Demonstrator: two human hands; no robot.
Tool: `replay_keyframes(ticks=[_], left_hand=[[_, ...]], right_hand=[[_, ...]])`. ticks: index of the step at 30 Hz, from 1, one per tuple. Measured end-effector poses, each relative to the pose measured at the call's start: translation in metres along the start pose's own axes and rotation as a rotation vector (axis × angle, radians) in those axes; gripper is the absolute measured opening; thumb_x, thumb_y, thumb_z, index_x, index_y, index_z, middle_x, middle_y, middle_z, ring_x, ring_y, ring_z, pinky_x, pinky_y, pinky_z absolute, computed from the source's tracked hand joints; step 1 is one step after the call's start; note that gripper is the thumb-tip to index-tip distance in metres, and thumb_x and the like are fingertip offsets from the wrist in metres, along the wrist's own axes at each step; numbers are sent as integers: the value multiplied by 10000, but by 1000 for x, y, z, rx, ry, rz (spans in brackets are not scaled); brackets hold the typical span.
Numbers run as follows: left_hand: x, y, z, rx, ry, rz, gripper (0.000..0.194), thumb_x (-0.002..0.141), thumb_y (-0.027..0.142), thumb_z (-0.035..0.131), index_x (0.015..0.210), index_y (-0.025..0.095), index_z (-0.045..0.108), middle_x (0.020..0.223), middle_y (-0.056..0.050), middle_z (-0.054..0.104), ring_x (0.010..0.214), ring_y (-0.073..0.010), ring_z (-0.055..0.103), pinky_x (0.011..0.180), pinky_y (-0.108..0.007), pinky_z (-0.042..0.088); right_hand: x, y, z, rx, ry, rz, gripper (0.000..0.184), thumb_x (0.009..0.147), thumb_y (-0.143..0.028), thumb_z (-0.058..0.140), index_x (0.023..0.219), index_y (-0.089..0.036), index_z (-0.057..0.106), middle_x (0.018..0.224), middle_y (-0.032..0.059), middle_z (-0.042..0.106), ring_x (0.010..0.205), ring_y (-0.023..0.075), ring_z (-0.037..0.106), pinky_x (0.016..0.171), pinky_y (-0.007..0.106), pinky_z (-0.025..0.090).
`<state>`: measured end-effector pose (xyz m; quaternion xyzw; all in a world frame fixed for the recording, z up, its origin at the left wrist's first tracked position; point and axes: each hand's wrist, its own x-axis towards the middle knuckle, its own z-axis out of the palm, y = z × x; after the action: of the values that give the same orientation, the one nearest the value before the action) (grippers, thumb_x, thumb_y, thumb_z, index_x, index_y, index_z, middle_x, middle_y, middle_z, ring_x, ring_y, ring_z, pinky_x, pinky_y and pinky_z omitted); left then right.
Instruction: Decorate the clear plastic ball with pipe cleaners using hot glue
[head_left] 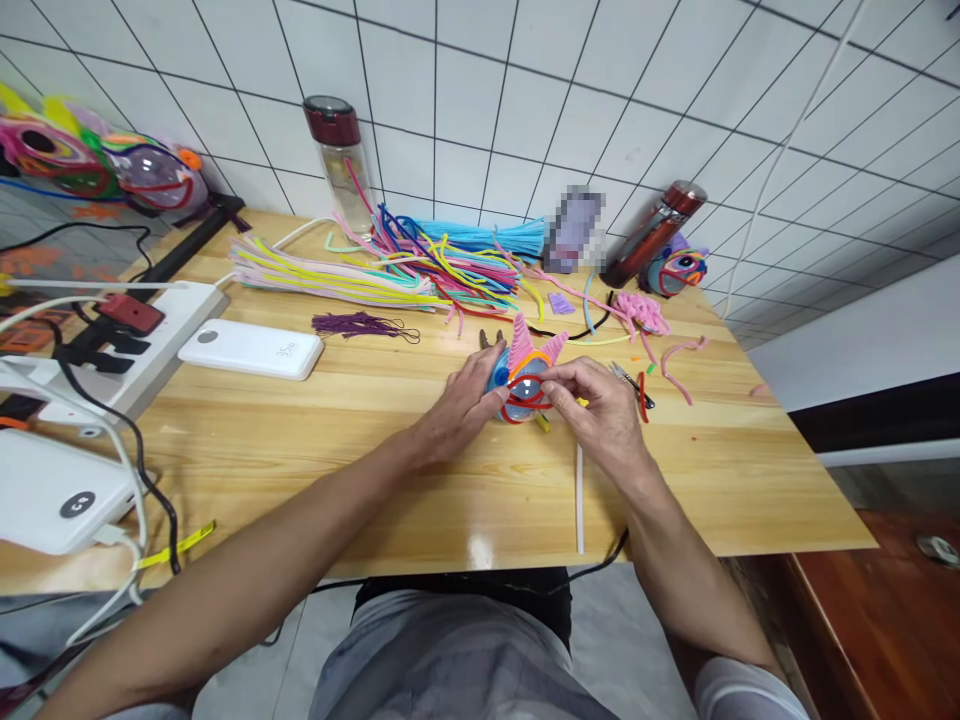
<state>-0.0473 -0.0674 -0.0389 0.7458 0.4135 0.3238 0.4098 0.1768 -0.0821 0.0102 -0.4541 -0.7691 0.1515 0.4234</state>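
Shirt (450,655): closest
Left hand (470,392): clamped on toy (527,388)
Right hand (600,405): pinching red strip (525,377)
Risk: loosened pinch may free strip

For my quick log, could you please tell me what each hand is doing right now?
Left hand: closed, holding the decorated ball.
Right hand: closed, apparently pinching the ball's red strip.

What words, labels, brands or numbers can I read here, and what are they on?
No word or brand is legible.
White power bank beside the power strip: lit digits, perhaps "35", too small to be sure.
Second white power bank, lower left: marks on a dark round display, too blurred to read.
Purple item by the wall: pixelated, unreadable.
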Motion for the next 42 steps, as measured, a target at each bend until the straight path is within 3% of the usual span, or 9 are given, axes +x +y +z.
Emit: replay_keyframes(ticks=[12,17,24,29,42], left_hand=[[-3,-7,2,-26,24,43,744,1085,526,397,1752,227,255,1806,-147,315,1685,-356,256,1369,-602,219],[-3,-4,1,-20,26,36,757,1084,531,384,1748,194,249,1802,-165,313,1693,-348,240,1377,-599,194],[-4,-2,0,-28,26,42,760,1085,543,377,1743,181,259,1797,-185,310,1685,-352,260,1375,-605,187],[-4,-7,0,-27,26,57,755,1087,544,382,1743,189,267,1794,-180,320,1690,-358,243,1374,-608,198],[-6,-9,-1,3,27,103,714,1109,463,392,1756,212,223,1792,-152,327,1667,-311,286,1383,-539,221]], right_hand=[[-2,-2,2,-12,21,-23,96,974,-172,702,965,-230,778,865,22,755,684,154,653,638,291,539],[-3,-1,1,-68,5,-75,123,993,-147,695,951,-237,766,879,24,754,786,182,690,724,319,544],[0,-1,-8,-99,-79,-157,131,985,-151,733,1077,-237,769,868,19,691,747,178,656,697,312,546],[-1,-1,-8,-104,-67,-177,162,975,-124,729,1086,-235,768,892,27,713,748,176,654,699,313,545],[-2,1,-6,-80,-103,-92,127,988,-194,709,1074,-256,779,893,34,715,709,178,624,653,314,545]])
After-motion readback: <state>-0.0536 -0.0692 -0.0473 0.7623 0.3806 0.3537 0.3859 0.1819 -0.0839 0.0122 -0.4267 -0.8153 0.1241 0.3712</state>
